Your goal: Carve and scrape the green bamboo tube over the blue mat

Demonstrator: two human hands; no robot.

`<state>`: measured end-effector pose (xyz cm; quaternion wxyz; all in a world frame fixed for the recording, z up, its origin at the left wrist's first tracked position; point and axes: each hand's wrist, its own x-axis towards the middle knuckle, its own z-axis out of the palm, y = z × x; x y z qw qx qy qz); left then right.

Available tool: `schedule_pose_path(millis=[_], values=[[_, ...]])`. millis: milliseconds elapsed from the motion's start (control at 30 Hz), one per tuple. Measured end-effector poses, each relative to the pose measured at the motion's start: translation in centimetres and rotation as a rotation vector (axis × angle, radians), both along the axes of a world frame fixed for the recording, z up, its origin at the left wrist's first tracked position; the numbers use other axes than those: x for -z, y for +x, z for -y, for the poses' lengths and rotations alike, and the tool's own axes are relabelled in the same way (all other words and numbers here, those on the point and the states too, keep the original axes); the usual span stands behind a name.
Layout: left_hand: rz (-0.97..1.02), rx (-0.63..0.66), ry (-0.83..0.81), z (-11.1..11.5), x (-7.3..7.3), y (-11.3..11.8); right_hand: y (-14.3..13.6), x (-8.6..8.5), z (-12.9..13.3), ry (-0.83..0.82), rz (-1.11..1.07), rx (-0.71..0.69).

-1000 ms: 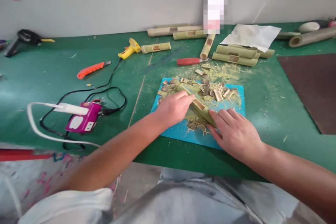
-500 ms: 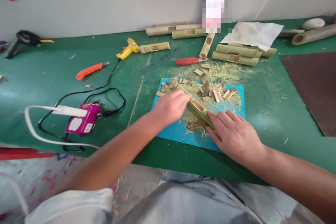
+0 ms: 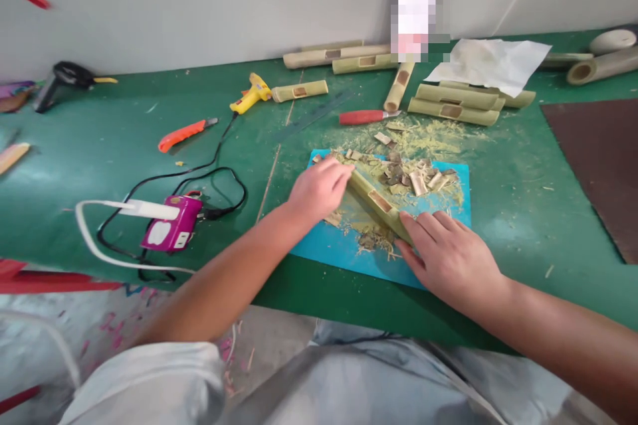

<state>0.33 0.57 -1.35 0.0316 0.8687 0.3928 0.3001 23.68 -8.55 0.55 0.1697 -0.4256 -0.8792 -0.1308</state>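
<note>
A green bamboo tube (image 3: 366, 190) with a rectangular cut-out lies slantwise over a blue mat (image 3: 319, 249). My right hand (image 3: 446, 249) grips its near end, the thumb on the lower side and the fingers over the top. At the tube's far end my left hand (image 3: 321, 192) is closed, with the fingertips against the tube. Whatever those fingers may pinch is hidden. Bamboo chips (image 3: 421, 180), shavings and yellowish dust surround the tube on the mat. Beyond the mat lies a red-handled knife (image 3: 363, 117).
Cut bamboo tubes (image 3: 453, 110) lie along the back, some under white paper (image 3: 491, 63). On the left are an orange cutter (image 3: 182, 136), a yellow glue gun (image 3: 249, 96) and a purple power adapter (image 3: 172, 226) with cables. A dark brown sheet (image 3: 593, 159) lies at right.
My left hand has slid up and away along the tube toward its far end, leaving more of the tube's surface exposed. My right hand keeps its grip. The view has shifted slightly.
</note>
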Motion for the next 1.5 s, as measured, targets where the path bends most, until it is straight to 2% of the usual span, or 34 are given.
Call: schedule_pose_path(millis=[167,367,567,1067,1233,1500], values=[[0.005,0.036,-0.054,0.1,-0.1,0.4,0.3,0.1,-0.1,-0.039,-0.017,-0.001],[0.063,-0.062,-0.061,-1.2,-0.1,-0.5,0.4,0.3,-0.2,-0.034,-0.019,-0.002],[0.136,-0.019,-0.090,-1.3,-0.1,-0.7,0.8,0.2,-0.4,-0.062,-0.024,-0.006],[0.132,-0.011,-0.123,-1.4,-0.2,-1.0,1.1,-0.3,-1.0,-0.105,-0.097,-0.051],[0.116,0.001,-0.113,-1.4,-0.2,-1.0,1.3,-0.5,-1.6,-0.175,-0.166,-0.007],[0.037,-0.019,-0.099,-1.4,-0.1,-0.8,2.1,-1.2,-3.8,-0.036,-0.187,0.085]])
